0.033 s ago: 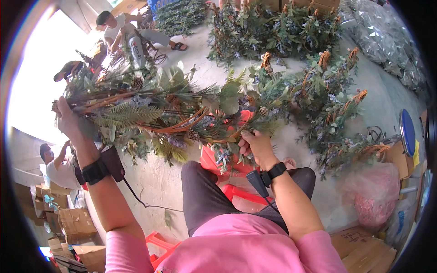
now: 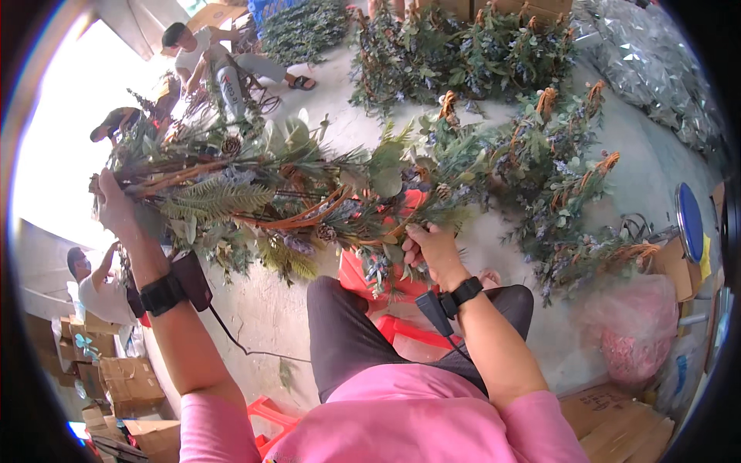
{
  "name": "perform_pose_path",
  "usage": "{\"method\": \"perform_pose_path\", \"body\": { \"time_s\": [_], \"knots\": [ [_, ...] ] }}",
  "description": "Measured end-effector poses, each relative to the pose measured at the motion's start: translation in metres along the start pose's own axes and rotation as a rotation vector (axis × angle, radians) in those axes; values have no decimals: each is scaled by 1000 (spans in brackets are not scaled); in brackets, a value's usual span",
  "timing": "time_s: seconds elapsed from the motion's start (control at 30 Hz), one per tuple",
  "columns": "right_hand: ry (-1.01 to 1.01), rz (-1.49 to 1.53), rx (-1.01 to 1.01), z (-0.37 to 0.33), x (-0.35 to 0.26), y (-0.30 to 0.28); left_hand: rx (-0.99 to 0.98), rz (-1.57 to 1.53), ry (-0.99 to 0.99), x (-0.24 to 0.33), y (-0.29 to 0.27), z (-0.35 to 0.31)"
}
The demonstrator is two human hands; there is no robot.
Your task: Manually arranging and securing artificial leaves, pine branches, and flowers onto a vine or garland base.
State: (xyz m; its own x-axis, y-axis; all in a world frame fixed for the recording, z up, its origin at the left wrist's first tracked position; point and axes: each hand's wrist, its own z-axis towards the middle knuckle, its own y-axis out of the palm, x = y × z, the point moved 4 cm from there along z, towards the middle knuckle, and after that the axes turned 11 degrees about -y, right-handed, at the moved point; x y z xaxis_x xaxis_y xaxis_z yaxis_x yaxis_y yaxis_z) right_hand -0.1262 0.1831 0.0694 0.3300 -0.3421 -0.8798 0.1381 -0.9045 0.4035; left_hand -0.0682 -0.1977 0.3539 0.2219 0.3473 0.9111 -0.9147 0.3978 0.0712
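A long bundle of artificial greenery (image 2: 224, 197) stretches in front of me, with fern leaves, pine needles, pine cones (image 2: 326, 232) and bare brown vine twigs. At its far left end my left hand (image 2: 120, 208) is closed round the stems, its fingertips partly hidden by leaves. Toward the bundle's right end my right hand (image 2: 434, 251) pinches a thin twig, thumb and fingers curled together. Below the greenery, between my knees, part of a red plastic stool (image 2: 359, 270) shows. Both wrists wear black straps with small boxes.
Several finished-looking vine-and-leaf arrangements (image 2: 532, 185) stand on the floor to the right and behind. A pink-filled plastic bag (image 2: 637, 339) sits at right, with flattened cardboard (image 2: 617, 424) below it. Cardboard boxes (image 2: 131, 382) pile up at lower left. A seated co-worker (image 2: 197, 58) works at far left.
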Motion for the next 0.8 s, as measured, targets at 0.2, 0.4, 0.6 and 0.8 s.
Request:
{"method": "perform_pose_path", "body": {
  "time_s": [0.2, 0.4, 0.6, 0.8],
  "knots": [
    [-95, 143, 19, -13, -5, -4, 32, 104, -49, 2, 4, -7],
    [-208, 55, 285, -23, -31, -4, 43, 70, -45, 6, 2, -2],
    [-279, -277, 357, -19, -47, -47, 2, 47, -67, 10, 5, -20],
    [-1084, -837, 368, -41, -119, -24, -2, 18, -64, -2, -14, -7]
  ]
}}
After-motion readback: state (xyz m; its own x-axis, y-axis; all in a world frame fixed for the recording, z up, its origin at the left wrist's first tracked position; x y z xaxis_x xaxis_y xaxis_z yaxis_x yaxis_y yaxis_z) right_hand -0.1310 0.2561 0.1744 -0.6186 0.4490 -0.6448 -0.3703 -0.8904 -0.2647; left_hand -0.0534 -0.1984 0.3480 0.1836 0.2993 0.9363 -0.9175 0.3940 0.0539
